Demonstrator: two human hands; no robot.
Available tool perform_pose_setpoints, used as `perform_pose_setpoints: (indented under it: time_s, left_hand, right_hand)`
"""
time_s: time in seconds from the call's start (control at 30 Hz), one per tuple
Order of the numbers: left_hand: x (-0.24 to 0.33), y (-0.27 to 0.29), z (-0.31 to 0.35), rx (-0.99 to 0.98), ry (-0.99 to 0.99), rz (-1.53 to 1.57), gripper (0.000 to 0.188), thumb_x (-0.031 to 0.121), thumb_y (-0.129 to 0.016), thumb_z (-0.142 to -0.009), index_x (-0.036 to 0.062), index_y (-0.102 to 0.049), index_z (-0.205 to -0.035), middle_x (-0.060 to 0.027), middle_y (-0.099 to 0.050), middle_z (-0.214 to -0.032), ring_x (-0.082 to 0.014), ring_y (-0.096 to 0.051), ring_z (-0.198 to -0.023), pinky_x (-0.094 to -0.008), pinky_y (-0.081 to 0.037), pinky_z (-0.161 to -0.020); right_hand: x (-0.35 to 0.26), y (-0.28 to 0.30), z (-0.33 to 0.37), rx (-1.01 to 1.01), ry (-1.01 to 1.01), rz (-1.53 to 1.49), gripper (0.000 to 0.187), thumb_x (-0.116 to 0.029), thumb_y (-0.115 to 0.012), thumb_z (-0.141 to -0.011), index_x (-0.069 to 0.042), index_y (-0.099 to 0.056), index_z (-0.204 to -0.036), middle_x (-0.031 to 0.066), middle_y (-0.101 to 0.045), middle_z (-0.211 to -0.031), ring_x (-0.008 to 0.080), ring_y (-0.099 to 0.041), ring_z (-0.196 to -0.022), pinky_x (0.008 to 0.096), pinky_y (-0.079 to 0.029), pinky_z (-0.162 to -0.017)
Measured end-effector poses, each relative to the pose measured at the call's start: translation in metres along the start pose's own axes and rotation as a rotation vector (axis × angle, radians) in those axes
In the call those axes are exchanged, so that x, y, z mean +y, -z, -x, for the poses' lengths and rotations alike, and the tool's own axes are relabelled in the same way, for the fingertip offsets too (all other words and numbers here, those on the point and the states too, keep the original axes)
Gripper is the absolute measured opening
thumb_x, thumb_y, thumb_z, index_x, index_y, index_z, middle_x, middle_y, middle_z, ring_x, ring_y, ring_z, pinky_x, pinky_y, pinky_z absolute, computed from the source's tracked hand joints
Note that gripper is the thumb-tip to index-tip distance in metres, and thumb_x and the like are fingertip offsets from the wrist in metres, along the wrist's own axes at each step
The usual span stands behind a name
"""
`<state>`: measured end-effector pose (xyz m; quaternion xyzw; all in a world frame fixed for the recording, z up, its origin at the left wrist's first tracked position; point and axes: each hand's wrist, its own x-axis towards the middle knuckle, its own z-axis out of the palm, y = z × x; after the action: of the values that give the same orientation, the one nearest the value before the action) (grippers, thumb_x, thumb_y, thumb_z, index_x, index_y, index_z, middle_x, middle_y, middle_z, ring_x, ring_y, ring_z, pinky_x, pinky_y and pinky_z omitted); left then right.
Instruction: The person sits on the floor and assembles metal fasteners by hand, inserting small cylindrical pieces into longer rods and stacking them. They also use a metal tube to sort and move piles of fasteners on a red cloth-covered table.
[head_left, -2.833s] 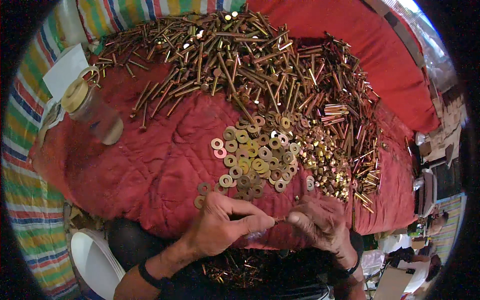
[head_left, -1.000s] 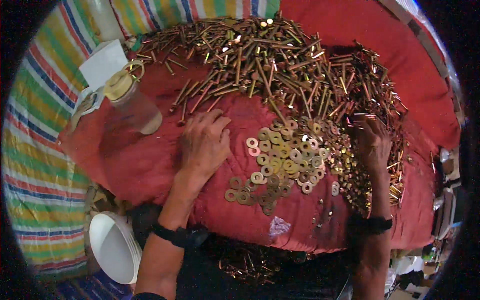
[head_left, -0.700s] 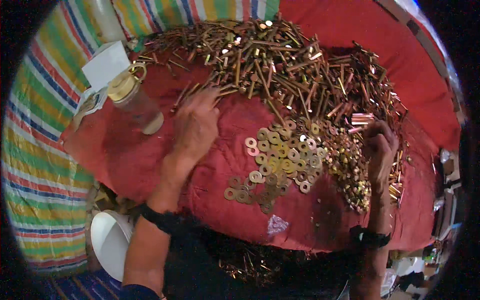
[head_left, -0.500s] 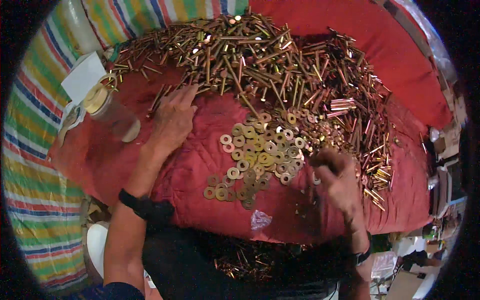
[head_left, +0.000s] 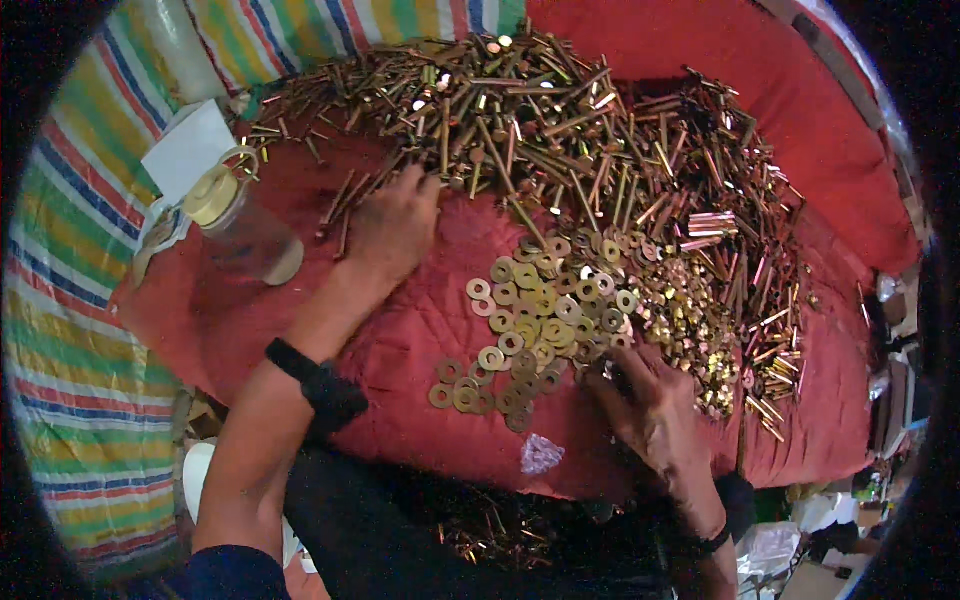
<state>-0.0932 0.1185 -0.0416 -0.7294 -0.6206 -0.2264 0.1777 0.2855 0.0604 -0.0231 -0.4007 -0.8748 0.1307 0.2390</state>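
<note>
A large heap of brass-coloured bolts [head_left: 520, 120] lies across the far side of a red padded cloth [head_left: 400, 400]. At its near left edge is my left hand [head_left: 395, 225], back up, its fingers stretched toward the bolts and apparently holding nothing. Flat round washers [head_left: 555, 310] lie spread in the middle, some overlapping. Beside their lower right edge my right hand [head_left: 645, 405] hovers low, thumb and forefinger apart and curved toward the washers. Right of the washers is a pile of small shiny nuts [head_left: 690, 325], partly behind my right hand.
A clear jar with a cream lid [head_left: 212, 198] stands at the left, near a white card [head_left: 190, 150]. A crumpled scrap of clear plastic [head_left: 541, 454] lies near the front edge. Striped sheeting [head_left: 90, 330] borders the left side. More bolts [head_left: 495, 530] lie below, near my body.
My right hand has moved left and down from the nuts to the washers' edge, uncovering more nuts. My left hand has shifted slightly right along the bolts. The whole view has shifted a little.
</note>
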Motion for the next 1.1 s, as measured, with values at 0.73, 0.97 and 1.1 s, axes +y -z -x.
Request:
perform_pose_setpoints:
  time_s: [0.73,0.97,1.1]
  left_hand:
    - [0.029,0.015,0.005,-0.278,0.197,0.270,0.022,0.019,-0.066,-0.082,0.0000,-0.073,-0.073,-0.0289,-0.069,-0.077,-0.0468,-0.071,-0.074,-0.0549,-0.056,-0.067]
    - [0.056,0.059,0.043,-0.397,0.449,0.880,0.022,0.020,-0.077,-0.084,-0.0018,-0.074,-0.089,-0.0118,-0.071,-0.074,-0.0181,-0.067,-0.063,-0.0355,-0.054,-0.058]
    - [0.078,0.107,0.056,-0.414,0.688,1.323,0.019,0.017,-0.076,-0.088,-0.0018,-0.074,-0.093,-0.0079,-0.072,-0.078,-0.0129,-0.066,-0.061,-0.0293,-0.053,-0.054]
  right_hand:
    - [0.032,-0.013,0.018,-0.094,0.103,-0.006,0.028,-0.006,-0.078,-0.082,-0.006,-0.071,-0.108,0.0142,-0.071,-0.096,0.0338,-0.072,-0.079,0.0427,-0.059,-0.067]
    - [0.051,-0.040,0.011,-0.046,-0.034,-0.190,0.014,-0.010,-0.077,-0.087,-0.002,-0.071,-0.095,0.0166,-0.069,-0.088,0.0354,-0.068,-0.079,0.0439,-0.053,-0.070]
    - [0.025,-0.016,0.010,-0.031,-0.010,-0.210,0.016,-0.013,-0.078,-0.088,-0.001,-0.072,-0.096,0.0171,-0.070,-0.088,0.0345,-0.068,-0.076,0.0419,-0.053,-0.068]
